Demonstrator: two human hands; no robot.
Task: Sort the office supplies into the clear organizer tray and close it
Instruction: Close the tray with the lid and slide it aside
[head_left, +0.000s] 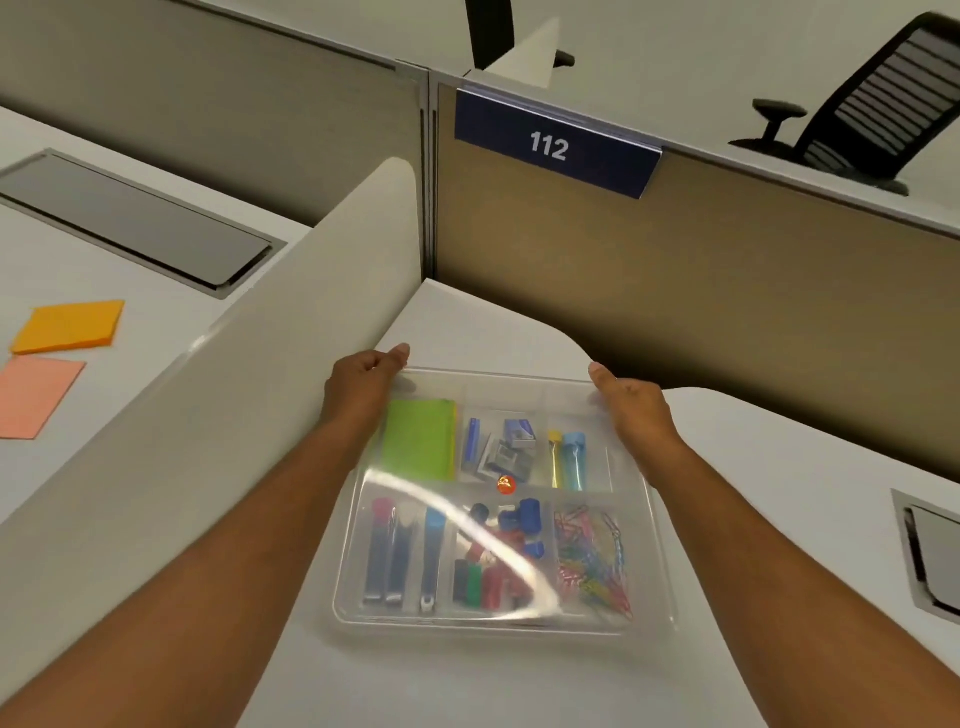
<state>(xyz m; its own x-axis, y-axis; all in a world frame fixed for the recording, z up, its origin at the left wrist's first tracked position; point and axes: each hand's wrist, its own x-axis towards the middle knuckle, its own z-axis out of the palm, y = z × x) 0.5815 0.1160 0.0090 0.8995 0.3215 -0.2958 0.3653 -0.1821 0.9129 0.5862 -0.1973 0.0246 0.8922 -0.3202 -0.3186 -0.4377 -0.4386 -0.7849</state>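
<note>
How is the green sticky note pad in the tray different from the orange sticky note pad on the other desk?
The green sticky note pad lies inside the clear organizer tray, in its far left compartment under the lid; the orange sticky note pad lies loose on the neighbouring desk, past the divider. The green pad sits square to the tray walls, while the orange pad is turned at an angle. Both are flat, bright and roughly square.

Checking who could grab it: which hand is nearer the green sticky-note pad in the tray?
Left. The left hand grips the tray's far-left corner, right beside the green sticky-note pad; the right hand holds the far-right corner, across two compartments.
</note>
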